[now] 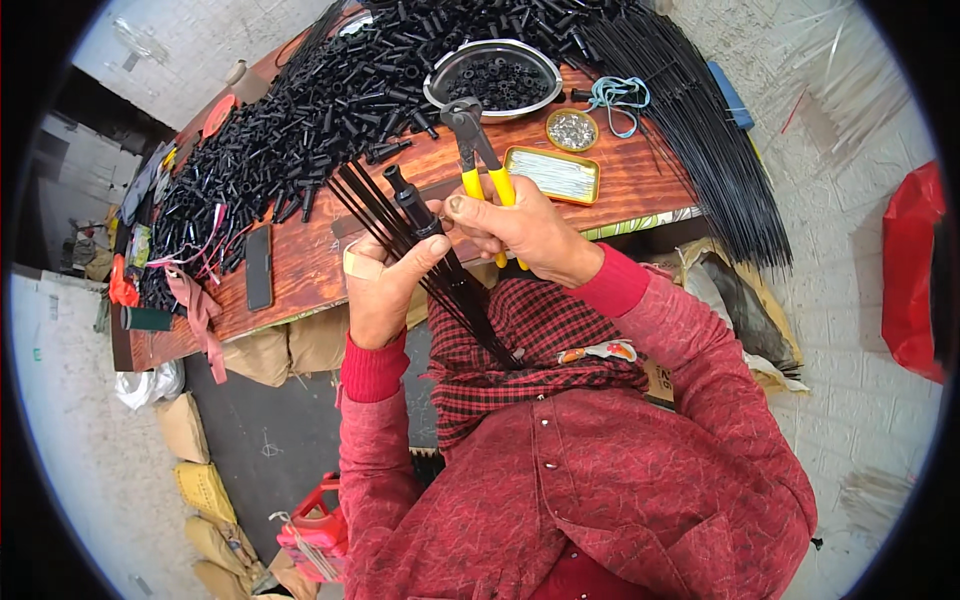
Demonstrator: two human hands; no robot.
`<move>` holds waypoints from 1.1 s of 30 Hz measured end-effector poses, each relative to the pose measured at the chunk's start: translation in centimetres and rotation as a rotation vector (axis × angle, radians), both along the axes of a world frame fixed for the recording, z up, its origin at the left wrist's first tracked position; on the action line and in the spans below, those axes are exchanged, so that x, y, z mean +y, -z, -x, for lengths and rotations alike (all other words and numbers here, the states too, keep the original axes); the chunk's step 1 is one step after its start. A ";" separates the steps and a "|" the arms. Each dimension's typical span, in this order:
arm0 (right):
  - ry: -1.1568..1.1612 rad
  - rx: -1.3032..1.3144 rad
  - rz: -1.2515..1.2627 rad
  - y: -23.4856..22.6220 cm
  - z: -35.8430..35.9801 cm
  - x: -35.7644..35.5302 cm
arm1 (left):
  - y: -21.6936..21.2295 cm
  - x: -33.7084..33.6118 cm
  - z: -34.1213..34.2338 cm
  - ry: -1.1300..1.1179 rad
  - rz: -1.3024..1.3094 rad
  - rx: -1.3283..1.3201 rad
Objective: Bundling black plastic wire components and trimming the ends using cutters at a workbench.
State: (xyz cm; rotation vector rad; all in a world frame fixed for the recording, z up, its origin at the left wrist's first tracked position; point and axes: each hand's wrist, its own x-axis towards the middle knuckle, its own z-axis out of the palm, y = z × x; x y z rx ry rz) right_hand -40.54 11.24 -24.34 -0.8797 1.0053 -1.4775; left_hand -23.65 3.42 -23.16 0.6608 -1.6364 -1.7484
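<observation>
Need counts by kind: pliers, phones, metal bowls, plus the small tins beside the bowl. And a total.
Pliers: 1
Phone: 1
Metal bowl: 1
Small tins: 2 (round tin, rectangular tin)
Total: 5

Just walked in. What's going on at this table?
A person's left hand holds a bundle of thin black rods along with a black tubular part. The right hand holds yellow-handled pliers, their head pointing up, close beside the tube. Behind, a large heap of black parts covers much of the table, beside a metal-rimmed bowl of small black pieces.
</observation>
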 end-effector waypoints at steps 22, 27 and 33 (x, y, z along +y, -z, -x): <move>-0.027 -0.058 0.043 -0.6 -0.6 0.4 | 0.3 -0.4 -0.1 0.059 -0.008 0.021; 0.105 0.132 0.055 0.4 -1.1 0.3 | 0.2 -0.2 -0.2 0.029 0.010 0.006; 0.269 0.284 0.106 0.8 -1.6 0.3 | -0.1 0.1 0.0 0.014 0.009 0.012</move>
